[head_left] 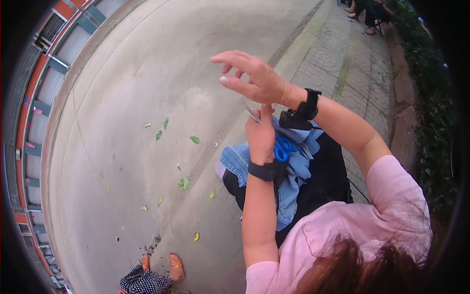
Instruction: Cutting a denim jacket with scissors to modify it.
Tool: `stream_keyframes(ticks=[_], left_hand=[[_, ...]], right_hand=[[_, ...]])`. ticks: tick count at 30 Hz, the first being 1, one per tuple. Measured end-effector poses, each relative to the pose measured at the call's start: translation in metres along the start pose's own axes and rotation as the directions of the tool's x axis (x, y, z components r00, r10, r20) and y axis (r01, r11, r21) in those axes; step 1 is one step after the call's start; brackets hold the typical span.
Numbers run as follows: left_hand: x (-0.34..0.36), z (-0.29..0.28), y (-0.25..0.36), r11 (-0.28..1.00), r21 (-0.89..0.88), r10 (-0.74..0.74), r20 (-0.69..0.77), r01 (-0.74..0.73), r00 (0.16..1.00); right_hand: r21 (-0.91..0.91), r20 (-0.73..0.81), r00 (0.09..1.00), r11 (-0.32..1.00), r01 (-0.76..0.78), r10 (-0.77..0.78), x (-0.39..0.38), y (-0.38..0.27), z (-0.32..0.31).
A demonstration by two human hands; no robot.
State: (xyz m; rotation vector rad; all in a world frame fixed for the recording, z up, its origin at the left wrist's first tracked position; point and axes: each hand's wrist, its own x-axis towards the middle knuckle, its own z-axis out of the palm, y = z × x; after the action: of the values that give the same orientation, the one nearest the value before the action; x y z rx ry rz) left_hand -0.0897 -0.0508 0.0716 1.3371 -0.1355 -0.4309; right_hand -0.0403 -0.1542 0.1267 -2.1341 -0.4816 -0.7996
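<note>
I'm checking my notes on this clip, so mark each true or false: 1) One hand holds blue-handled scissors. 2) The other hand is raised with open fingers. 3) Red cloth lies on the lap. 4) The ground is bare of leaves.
1) True: the left hand grips the scissors.
2) True: the right hand is lifted, fingers spread, holding nothing.
3) False: the cloth is blue.
4) False: green and yellow leaves lie scattered on the pavement.
</note>
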Motion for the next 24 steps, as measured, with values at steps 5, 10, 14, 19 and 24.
stream_keyframes(ticks=[5,10,14,19,24], left_hand=[[0.033,-0.023,-0.046,0.981,-0.153,-0.119,0.017,0.121,0.993],[0.037,-0.041,-0.040,0.933,-0.322,-0.163,0.016,0.159,0.986],[0.043,-0.064,-0.035,0.923,-0.341,-0.197,-0.016,0.180,0.980],[0.049,-0.071,-0.027,0.932,-0.345,-0.159,-0.118,0.110,0.980],[0.042,-0.056,-0.028,0.979,-0.179,-0.122,-0.113,0.100,0.986]], right_hand=[[-0.030,0.095,0.957,0.962,-0.272,0.273,-0.038,0.044,0.022],[0.143,0.345,0.831,0.850,-0.506,0.436,-0.055,0.060,0.031],[0.254,0.423,0.802,0.795,-0.551,0.421,-0.060,0.070,0.025],[0.060,0.439,0.842,0.924,-0.378,0.315,-0.056,0.047,-0.001],[0.024,0.470,0.849,0.958,-0.286,0.242,-0.093,0.020,-0.001]])
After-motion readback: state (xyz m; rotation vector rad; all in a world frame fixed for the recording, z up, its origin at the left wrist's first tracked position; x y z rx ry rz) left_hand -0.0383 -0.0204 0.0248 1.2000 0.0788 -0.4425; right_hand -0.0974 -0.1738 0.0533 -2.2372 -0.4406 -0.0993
